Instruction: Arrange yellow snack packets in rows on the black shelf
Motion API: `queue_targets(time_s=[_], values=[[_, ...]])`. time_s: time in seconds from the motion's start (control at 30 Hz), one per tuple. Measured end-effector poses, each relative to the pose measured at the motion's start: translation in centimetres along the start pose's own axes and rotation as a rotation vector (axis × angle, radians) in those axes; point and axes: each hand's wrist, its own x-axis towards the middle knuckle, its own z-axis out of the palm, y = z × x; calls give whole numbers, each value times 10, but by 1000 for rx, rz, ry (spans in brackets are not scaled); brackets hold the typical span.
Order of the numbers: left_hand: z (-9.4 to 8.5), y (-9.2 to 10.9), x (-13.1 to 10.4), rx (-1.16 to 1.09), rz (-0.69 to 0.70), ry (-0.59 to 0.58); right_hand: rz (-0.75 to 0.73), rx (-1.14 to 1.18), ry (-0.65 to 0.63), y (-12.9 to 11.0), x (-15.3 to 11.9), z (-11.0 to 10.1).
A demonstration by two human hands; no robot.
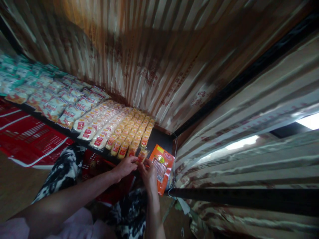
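A small yellow snack packet [143, 155] with a red label is pinched between both my hands at the shelf's front edge. My left hand [126, 167] closes its fingertips on the packet's lower left side. On its lower right side, my right hand [149, 172] grips it with bent fingers, partly hidden from view. Just beyond, rows of similar yellow packets [133, 134] lie lined up on the dark shelf [163, 136]. Right of my right hand lies a flat orange packet [161, 167] with a clear window showing brownish strips.
Left along the shelf are rows of whitish packets [101, 124], larger white bags [71, 114] and green bags [12, 74]. A red basket [32, 139] with a white handle stands below left. Wrinkled printed sheeting [149, 66] covers the back; a dark post [224, 89] borders the right.
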Motion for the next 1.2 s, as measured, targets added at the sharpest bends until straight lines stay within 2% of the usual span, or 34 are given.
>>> queue_targets(time_s=[0.23, 0.4, 0.6, 0.8, 1.0, 1.2], values=[[8, 0, 8, 63, 78, 2, 38, -49, -41, -11, 10, -7], [12, 3, 14, 105, 41, 33, -1, -129, -4, -15, 16, -10], [13, 3, 17, 100, 39, 40, 6, -212, 2, -9, 23, -8], [18, 1, 19, 74, 120, 8, -8, -195, 17, -5, 29, -5], [25, 3, 22, 52, 84, 10, -39, -169, 31, -4, 35, -5], [28, -8, 34, 90, 118, 45, -48, -135, 13, -6, 38, -3]])
